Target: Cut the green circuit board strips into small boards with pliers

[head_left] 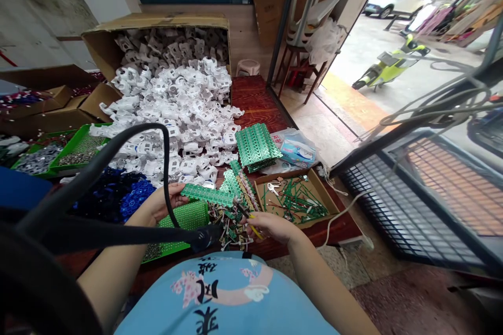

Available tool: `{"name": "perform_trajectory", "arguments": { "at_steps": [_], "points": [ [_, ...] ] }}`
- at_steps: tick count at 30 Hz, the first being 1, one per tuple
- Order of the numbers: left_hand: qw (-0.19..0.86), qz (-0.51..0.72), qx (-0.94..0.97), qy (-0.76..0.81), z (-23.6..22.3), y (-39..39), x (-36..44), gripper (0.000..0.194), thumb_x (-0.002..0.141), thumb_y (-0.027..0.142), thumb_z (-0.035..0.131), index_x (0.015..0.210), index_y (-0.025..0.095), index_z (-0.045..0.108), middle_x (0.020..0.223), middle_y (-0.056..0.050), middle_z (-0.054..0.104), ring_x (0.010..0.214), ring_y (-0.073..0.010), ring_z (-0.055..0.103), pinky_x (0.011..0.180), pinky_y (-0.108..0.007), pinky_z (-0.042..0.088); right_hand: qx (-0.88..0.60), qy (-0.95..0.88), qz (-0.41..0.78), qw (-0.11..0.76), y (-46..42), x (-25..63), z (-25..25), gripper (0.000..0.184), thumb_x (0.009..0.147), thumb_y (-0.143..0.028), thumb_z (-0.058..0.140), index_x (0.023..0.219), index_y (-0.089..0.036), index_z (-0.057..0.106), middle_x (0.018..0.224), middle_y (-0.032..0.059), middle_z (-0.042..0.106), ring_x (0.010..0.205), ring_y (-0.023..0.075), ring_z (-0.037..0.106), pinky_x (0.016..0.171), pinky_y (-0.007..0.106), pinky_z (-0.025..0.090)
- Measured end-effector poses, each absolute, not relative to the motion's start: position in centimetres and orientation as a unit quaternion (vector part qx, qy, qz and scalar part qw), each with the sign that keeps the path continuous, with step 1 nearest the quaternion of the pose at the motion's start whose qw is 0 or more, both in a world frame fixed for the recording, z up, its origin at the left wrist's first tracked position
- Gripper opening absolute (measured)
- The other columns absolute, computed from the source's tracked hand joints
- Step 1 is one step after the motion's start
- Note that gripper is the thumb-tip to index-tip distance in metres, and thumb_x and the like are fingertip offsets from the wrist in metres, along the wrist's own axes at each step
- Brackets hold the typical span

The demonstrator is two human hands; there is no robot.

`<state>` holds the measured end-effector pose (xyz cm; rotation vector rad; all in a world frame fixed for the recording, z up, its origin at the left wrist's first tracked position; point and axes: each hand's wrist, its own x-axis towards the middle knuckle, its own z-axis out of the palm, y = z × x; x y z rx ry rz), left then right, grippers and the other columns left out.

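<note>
A green circuit board strip [208,194] is gripped at its left end by my left hand [173,200], fingers closed on it. My right hand [271,225] is wrapped around yellow-handled pliers [254,227], whose dark jaws are at the strip's right end. Whether the jaws bite on the strip is too small to tell. Below them lies a pile of small cut circuit boards [233,227]. More green strips [232,183] lie just behind, beside a stack of green circuit board panels [257,146]. A green perforated basket [188,220] stands under my left hand.
White plastic housings [176,115] spill from a large cardboard box [157,22]. A shallow cardboard tray [334,201] at right holds green scraps and a key [272,188]. Blue parts [135,199] lie at left. A black bent arm [167,167] crosses before my left forearm.
</note>
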<state>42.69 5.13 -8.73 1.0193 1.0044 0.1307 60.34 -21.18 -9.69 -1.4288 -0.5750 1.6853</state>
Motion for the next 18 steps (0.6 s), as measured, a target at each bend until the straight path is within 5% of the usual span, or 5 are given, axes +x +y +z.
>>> {"name": "perform_trajectory", "arguments": {
  "at_steps": [12, 18],
  "points": [
    [0.759, 0.04, 0.47, 0.449, -7.8, 5.0, 43.5, 0.005, 0.079, 0.009, 0.048, 0.078, 0.013, 0.046, 0.06, 0.001, 0.056, 0.046, -0.0075, 0.057, 0.051, -0.016, 0.05, -0.578, -0.265, 0.666, 0.39, -21.6, 60.8, -8.8, 0.029, 0.076, -0.037, 0.048, 0.093, -0.016, 0.059, 0.071, 0.0008, 0.056, 0.056, 0.0088, 0.046, 0.05, 0.021, 0.032],
    [0.739, 0.043, 0.486, 0.465, -6.3, 4.1, 44.0, 0.006, 0.078, 0.008, 0.048, 0.074, 0.013, 0.05, 0.059, 0.0, 0.057, 0.044, -0.0069, 0.054, 0.048, -0.016, 0.047, -0.652, -0.31, 0.601, 0.343, -21.3, 60.7, -9.4, 0.025, 0.074, -0.04, 0.051, 0.072, -0.016, 0.056, 0.058, -0.0034, 0.048, 0.05, 0.0071, 0.038, 0.048, 0.02, 0.028]
  ]
}}
